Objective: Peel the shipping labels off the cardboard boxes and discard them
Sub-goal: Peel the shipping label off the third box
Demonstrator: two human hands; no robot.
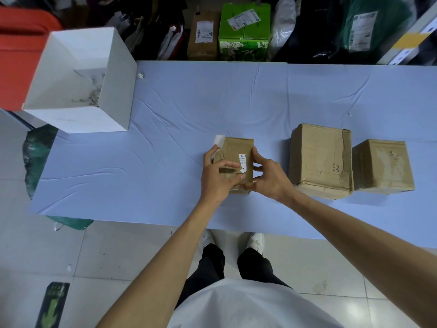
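Left hand point(220, 176) curls round the left edge of the box point(237, 147), with the thumb laid across the top face and the fingers down the side. A white flap point(219, 140) of peeled label stands up against those fingers. Whether they pinch the flap or only the box cannot be determined. Right hand point(268, 177) clamps the right side, thumb on the upper edge, fingers curled at the near corner. The box sits mid-table on the cloth point(189, 110), near the front edge.

Handling: the box is small and judged light, so one hand should steady it. The cardboard is stiff but dents at corners; brace on the faces, not the edges. The remaining label point(242, 162) is thin printed paper with a torn left margin. Expect it to tear again rather than lift whole. Take hold at the torn margin or a loose corner and pull low along the face.

Materials: matte brown board, scuffed; pale-blue cloth, wrinkled. To the right, a larger box point(321, 159) and a third box point(383, 165) stand side by side, both creased, with no label visible. The bin point(118, 91) is white, square and open-topped. It stands at the far left and holds paper scraps.
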